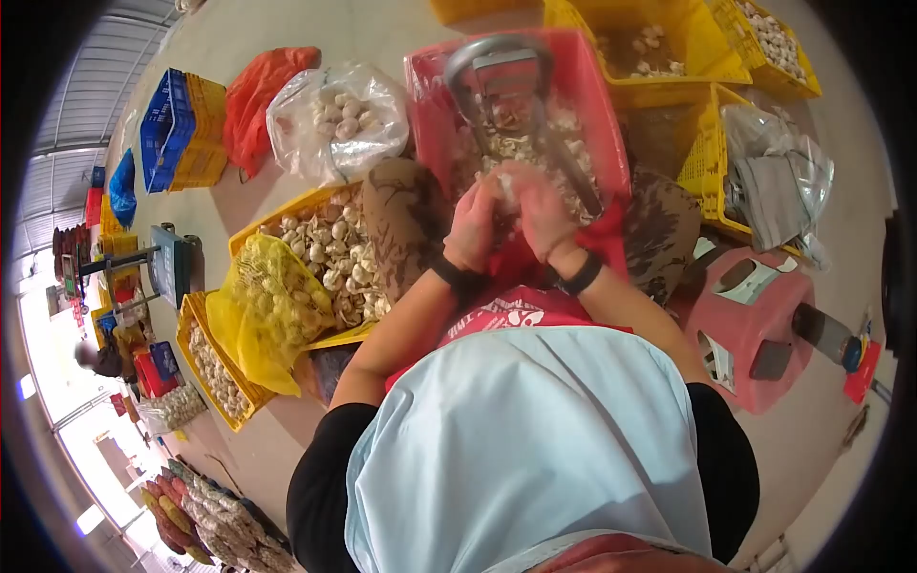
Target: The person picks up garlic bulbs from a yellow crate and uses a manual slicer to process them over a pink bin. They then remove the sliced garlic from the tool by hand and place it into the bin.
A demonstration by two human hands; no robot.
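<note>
My left hand (pixel 470 224) and my right hand (pixel 546 215) are close together over a red crate (pixel 611 124), with fingers curled inward. Between them is pale, blurred garlic (pixel 511 186); its exact shape is smeared by motion. A metal stand with a curved grey top (pixel 499 46) and a slanting bar sits inside the crate, just beyond my hands. Loose garlic cloves and papery skins (pixel 570 143) cover the crate floor around the stand. Both wrists wear dark bands.
To my left, a yellow crate (pixel 250 229) holds garlic bulbs (pixel 330 244) and a yellow mesh bag (pixel 267 296). A clear bag of garlic (pixel 339 119) stands beyond it. Yellow crates (pixel 669 91) stand at the upper right, and a pink plastic stool (pixel 755 325) lies to my right.
</note>
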